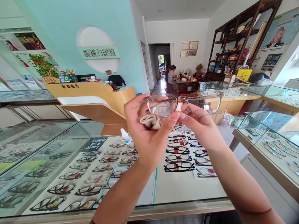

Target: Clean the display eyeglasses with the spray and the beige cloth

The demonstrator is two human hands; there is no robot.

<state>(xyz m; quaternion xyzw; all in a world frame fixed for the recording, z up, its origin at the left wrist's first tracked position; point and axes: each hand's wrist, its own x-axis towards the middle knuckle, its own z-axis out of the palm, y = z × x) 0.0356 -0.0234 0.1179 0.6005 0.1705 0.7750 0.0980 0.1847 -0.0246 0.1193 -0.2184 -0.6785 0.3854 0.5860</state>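
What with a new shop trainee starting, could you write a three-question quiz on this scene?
1. True or false: the left hand and the right hand both hold the clear-framed glasses.
2. Multiple choice: the beige cloth is in A) the left hand, B) the right hand, C) neither hand.
3. Fill in: the tag at the glasses' bridge is ____ and white.
Key: 1 true; 2 A; 3 orange.
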